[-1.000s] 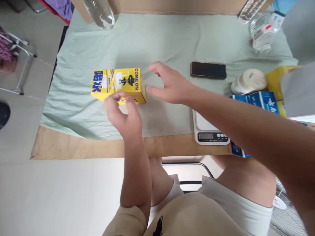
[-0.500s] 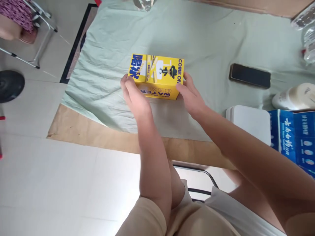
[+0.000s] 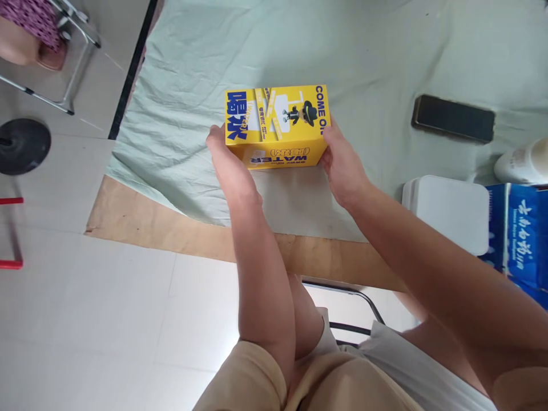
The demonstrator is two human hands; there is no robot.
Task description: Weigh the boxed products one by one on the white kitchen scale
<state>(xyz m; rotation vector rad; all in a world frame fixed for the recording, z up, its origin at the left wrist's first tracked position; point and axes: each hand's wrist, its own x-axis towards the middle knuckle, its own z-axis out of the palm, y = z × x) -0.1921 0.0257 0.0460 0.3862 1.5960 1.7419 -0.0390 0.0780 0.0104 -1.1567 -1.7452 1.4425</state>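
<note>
Yellow box (image 3: pixel 276 123) is clasped endwise between left hand (image 3: pixel 233 165) and right hand (image 3: pixel 346 165); holding is judged the step, even pressure required next.

Yel/blue box (image 3: pixel 274 123) btwn L hand (image 3: pixel 232 162) & R hand (image 3: pixel 345 165)

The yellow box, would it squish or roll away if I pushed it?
The yellow box is probably fairly stiff: its edges look straight between the left hand and right hand. It would likely slide rather than roll, because its sides are flat. Its weight is hard to guess, since the inside is hidden.
</note>
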